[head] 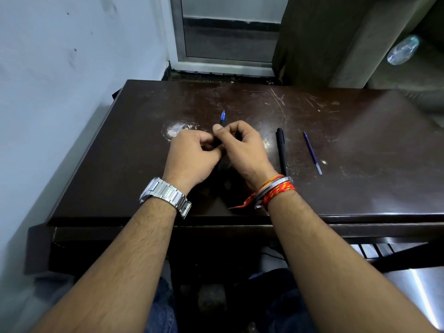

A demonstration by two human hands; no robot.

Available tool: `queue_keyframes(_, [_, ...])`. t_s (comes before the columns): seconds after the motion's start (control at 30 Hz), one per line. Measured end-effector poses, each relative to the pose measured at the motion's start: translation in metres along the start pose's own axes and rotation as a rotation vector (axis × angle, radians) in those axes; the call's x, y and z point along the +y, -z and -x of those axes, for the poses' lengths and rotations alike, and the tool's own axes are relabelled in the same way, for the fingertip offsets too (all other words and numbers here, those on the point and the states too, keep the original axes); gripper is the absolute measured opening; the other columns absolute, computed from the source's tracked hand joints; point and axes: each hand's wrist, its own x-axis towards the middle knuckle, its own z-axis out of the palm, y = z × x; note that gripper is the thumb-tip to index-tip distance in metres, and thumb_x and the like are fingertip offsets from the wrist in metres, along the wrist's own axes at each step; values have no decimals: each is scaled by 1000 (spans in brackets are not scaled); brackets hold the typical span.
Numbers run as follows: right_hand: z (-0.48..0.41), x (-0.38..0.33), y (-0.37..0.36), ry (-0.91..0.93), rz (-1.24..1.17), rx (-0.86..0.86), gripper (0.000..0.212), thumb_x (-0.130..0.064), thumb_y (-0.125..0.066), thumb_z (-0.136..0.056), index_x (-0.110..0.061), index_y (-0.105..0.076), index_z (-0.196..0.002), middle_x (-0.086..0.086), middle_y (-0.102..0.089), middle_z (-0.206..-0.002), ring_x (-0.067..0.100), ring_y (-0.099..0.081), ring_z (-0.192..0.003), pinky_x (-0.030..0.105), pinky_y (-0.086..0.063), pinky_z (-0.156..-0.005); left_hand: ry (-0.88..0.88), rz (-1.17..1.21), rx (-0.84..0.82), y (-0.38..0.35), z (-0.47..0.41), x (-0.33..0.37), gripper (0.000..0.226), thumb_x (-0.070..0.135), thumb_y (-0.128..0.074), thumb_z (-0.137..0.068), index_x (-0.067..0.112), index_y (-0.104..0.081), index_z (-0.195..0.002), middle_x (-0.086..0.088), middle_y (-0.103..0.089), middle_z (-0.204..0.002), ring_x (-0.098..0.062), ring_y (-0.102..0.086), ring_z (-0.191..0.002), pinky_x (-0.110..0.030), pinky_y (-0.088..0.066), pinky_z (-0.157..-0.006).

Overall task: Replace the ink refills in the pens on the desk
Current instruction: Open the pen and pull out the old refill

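Note:
Both hands meet over the middle of the dark wooden desk (360, 145). My left hand (189, 157) and my right hand (242, 150) are closed together around a pen (223, 118); only its blue tip end with a metal point sticks out beyond my right fingers, pointing away from me. The rest of that pen is hidden in my hands. To the right lies a capped black pen (281, 150), lengthwise. Further right lies a thin blue ink refill (312, 152), loose on the desk.
A white wall runs along the left of the desk. A metal-framed door or window stands behind it, with a brown curtain at the back right. A plastic bottle (402, 50) lies on the floor at the far right. A white scuffed patch (176, 131) marks the desk.

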Motion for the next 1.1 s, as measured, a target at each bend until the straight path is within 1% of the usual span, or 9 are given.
queue_keyframes(0.1, [-2,-4,-2,-10,-68,-35,20,-45,-61,-81,-29,-71,-73,-16,-63,-61,4,-59,-65,34,-51,-69,5,30,2,1,1,2,6,21,-78,-79,17,-80,-76,4,-72,-65,-6,-65,-61,-7,-41,-50])
queue_keyframes(0.27, [0,-2,-2,-27,-37,9,29,-55,-69,-73,-26,-64,-73,-13,-63,-63,8,-60,-66,37,-53,-70,9,18,-5,0,0,-1,8,22,-78,-78,19,-76,-71,11,-67,-58,6,-58,-53,-7,-39,-48])
queue_keyframes(0.4, [-1,-9,-2,-50,-140,-35,19,-36,-58,-78,-25,-71,-69,-3,-64,-70,15,-59,-72,40,-50,-73,9,41,-10,-1,1,1,2,22,-78,-78,21,-80,-78,7,-72,-65,-2,-66,-61,-15,-47,-53])
queue_keyframes(0.53, [2,-7,0,-42,-90,-15,26,-52,-65,-78,-27,-64,-71,-13,-60,-64,6,-56,-63,32,-49,-65,19,42,-5,0,0,0,10,21,-79,-77,25,-75,-69,18,-64,-54,8,-59,-54,-6,-40,-49])
queue_keyframes(0.6, [2,-5,0,-18,-33,-8,22,-47,-68,-79,-27,-62,-72,-9,-60,-67,8,-55,-65,35,-50,-67,5,32,-12,0,0,-1,16,19,-77,-78,22,-72,-63,16,-65,-53,6,-60,-52,-8,-38,-47])
queue_keyframes(0.7, [1,-11,-2,-51,-137,-33,18,-34,-58,-80,-29,-71,-69,-1,-64,-72,17,-60,-73,44,-53,-75,10,55,-11,-1,1,1,2,22,-79,-78,21,-80,-78,7,-73,-66,-3,-68,-63,-16,-49,-53])
queue_keyframes(0.87, [1,-6,0,-58,-46,-3,29,-54,-67,-74,-26,-63,-73,-15,-61,-57,3,-57,-57,29,-48,-61,27,42,-23,0,0,-1,13,22,-79,-77,25,-73,-66,16,-62,-51,6,-55,-48,-7,-37,-46])
queue_keyframes(1.0, [1,-7,0,-50,-71,-1,23,-45,-68,-77,-29,-61,-63,-14,-55,-53,6,-49,-53,30,-40,-55,16,37,-27,-1,1,0,11,21,-76,-80,15,-76,-70,2,-69,-57,-3,-58,-50,-12,-39,-46])
queue_keyframes(1.1, [1,-9,-1,-43,-156,-5,20,-38,-68,-79,-28,-64,-62,-13,-54,-54,8,-49,-57,32,-44,-61,13,55,-26,0,1,2,8,23,-76,-80,16,-78,-75,2,-72,-63,-5,-64,-58,-12,-43,-50])
